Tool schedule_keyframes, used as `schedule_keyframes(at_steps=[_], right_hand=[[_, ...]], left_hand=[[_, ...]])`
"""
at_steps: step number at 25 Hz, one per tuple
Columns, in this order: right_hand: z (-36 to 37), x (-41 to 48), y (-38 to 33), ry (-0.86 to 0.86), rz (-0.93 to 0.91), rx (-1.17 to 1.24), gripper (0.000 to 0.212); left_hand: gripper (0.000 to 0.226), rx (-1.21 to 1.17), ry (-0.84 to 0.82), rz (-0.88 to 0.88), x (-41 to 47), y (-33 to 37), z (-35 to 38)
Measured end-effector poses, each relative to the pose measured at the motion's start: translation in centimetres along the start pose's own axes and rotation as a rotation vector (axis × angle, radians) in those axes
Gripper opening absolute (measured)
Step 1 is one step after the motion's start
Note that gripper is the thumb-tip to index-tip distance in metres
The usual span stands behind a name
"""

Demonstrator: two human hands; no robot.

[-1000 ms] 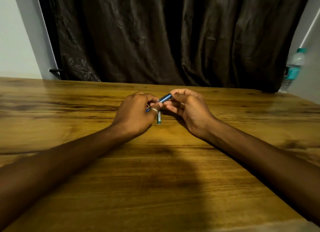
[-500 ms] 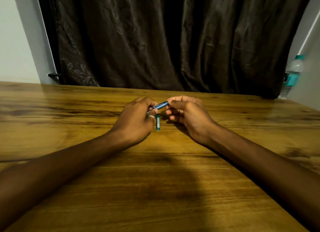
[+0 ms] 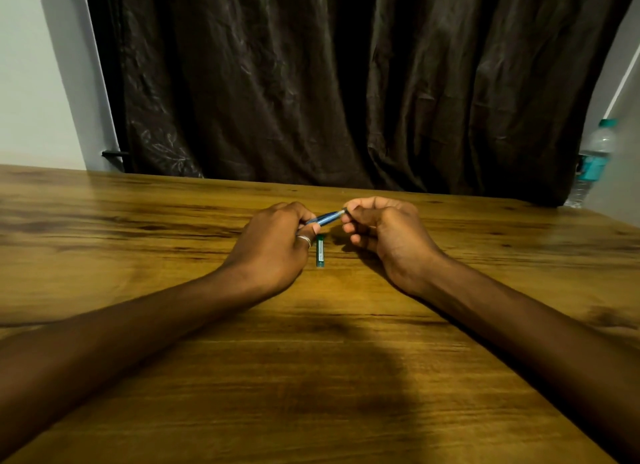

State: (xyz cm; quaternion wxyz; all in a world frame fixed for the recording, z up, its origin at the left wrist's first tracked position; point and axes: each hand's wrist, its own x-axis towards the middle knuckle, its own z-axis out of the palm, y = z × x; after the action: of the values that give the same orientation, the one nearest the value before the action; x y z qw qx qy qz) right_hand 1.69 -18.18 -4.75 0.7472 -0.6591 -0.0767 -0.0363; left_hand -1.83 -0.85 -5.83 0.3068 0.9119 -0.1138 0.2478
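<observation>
A slim blue pen (image 3: 327, 218) is held between both hands a little above the wooden table (image 3: 311, 377). My left hand (image 3: 273, 249), with a ring on one finger, grips its lower left end. My right hand (image 3: 384, 235) pinches the upper right tip between thumb and fingers. A small green stick-shaped case (image 3: 320, 250) lies flat on the table just below the pen, between the two hands, touched by neither.
A dark brown curtain (image 3: 346, 83) hangs behind the table's far edge. A clear water bottle (image 3: 592, 162) with a teal cap and label stands at the far right, beside the wall. My forearms lie across the table toward the near edge.
Both hands keep their hold on the pen and stay in about the same place. The view has shifted slightly between frames. The green case has not moved.
</observation>
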Motion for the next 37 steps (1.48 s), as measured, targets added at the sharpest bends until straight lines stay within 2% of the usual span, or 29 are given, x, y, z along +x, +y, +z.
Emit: schedule_keyframes(at_steps=[2,5,7,11,17,20,22,25,29,37], right_hand=[[-0.8,0.4,-0.2,0.049,-0.040,-0.126,0.017],[-1.8,0.7,0.3,0.005,-0.220,-0.665,0.018],[-1.8,0.8,0.6,-0.066,-0.340,-0.917,0.016],[-1.3,0.7,0.7,-0.140,-0.414,-1.098,0.010],[-1.3,0.8,0.9,-0.151,-0.389,-1.095,0.009],[-1.4,1.0,1.0,-0.152,-0.335,-1.034,0.016],[-1.7,1.2,1.0,-0.122,-0.276,-0.859,0.024],[-2.1,1.3,0.3,-0.041,-0.206,-0.482,0.019],[-1.6,0.9,0.1,-0.078,-0.208,-0.342,0.012],[-1.1,0.4,0.2,-0.107,-0.171,-0.320,0.008]], left_hand=[[0.020,0.003,0.006,-0.044,0.0,0.0,-0.1],[0.022,0.032,0.029,-0.067,0.0,0.0,0.0],[0.023,0.052,0.052,-0.087,0.0,0.0,0.1],[0.023,0.081,0.069,-0.095,0.0,0.1,0.0],[0.021,0.079,0.047,-0.092,0.0,0.4,0.0],[0.020,0.073,0.045,-0.097,0.1,0.4,0.0],[0.021,0.048,0.031,-0.094,0.1,0.3,0.0],[0.021,0.003,-0.002,-0.060,-0.1,0.2,0.0],[0.019,-0.006,-0.004,-0.015,-0.1,0.0,-0.2],[0.018,0.031,-0.012,0.016,-0.2,0.1,-0.2]])
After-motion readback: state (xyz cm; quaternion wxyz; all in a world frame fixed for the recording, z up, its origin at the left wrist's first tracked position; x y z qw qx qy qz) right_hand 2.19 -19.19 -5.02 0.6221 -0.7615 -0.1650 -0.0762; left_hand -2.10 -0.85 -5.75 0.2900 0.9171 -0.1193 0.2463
